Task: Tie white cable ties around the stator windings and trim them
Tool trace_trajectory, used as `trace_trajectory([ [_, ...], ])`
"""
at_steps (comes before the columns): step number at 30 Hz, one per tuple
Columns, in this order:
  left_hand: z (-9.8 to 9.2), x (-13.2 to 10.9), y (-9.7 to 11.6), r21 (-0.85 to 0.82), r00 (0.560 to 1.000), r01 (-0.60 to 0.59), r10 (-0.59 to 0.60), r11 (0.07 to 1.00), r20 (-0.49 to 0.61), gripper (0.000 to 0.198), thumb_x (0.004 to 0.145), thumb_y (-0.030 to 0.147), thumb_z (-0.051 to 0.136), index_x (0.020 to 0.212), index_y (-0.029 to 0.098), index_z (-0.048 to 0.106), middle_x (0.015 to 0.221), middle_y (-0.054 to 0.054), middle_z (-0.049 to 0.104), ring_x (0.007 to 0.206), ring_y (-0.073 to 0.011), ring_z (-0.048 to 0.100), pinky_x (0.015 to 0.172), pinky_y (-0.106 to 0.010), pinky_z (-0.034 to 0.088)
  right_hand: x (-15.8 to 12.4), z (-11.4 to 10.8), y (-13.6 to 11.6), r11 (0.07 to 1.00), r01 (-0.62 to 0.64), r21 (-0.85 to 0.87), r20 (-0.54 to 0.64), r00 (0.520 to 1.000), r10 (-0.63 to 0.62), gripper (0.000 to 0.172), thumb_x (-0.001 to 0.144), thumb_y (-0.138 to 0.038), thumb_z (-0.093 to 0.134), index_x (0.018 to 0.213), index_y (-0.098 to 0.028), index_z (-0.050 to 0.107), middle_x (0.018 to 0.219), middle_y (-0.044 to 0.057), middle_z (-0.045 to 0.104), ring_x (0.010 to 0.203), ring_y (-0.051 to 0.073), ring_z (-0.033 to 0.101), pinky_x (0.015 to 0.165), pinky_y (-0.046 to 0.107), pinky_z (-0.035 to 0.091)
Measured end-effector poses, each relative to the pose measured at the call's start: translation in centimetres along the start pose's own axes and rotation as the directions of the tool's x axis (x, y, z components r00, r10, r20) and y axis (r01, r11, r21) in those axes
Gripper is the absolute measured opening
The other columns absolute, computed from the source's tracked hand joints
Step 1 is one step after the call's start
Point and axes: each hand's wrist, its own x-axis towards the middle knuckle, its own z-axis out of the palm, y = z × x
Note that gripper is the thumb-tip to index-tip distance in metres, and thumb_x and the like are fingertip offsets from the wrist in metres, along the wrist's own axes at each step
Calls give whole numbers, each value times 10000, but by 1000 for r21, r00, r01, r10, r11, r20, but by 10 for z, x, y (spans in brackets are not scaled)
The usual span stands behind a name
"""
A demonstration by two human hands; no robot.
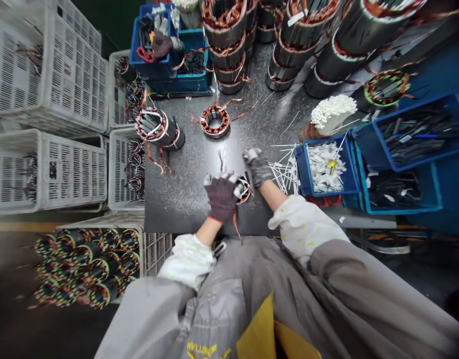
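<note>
Near the front edge of the dark table, a small ring-shaped stator (pixel 243 190) with copper windings and a white rim stands between my gloved hands. My left hand (pixel 222 195), in a dark maroon glove with pale fingertips, lies at its left side, fingers spread, and partly covers it. My right hand (pixel 257 166), in a grey glove, is just to the upper right of the stator; its fingers are bent together, and what they hold, if anything, is too small to name. Another copper-wound stator (pixel 215 121) sits farther back with its wires spread out.
Stacked stators (pixel 229 60) line the back. A white-rimmed stator (pixel 154 124) lies at the left. Thin white sticks (pixel 285 167) and a blue bin of white pieces (pixel 307 172) are at the right. Plastic crates (pixel 70 164) stand left of the table.
</note>
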Motion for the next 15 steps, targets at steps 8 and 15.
trace_trajectory([
  [8,12,1,5,-111,932,146,-99,983,348,378,832,405,766,1150,203,743,1152,-179,749,1180,-394,651,1115,-595,392,-82,-27,53,960,-166,-226,-227,967,113,491,898,-629,361,826,-223,627,812,145,710,768,283,644,776,438,526],
  [15,-97,25,-63,-556,957,282,-190,782,219,348,867,458,691,1121,224,739,953,-37,780,843,-233,713,764,-360,590,-112,29,37,847,157,-507,152,984,-91,410,881,-441,560,1151,-192,742,1212,186,731,1055,336,676,966,453,514],
])
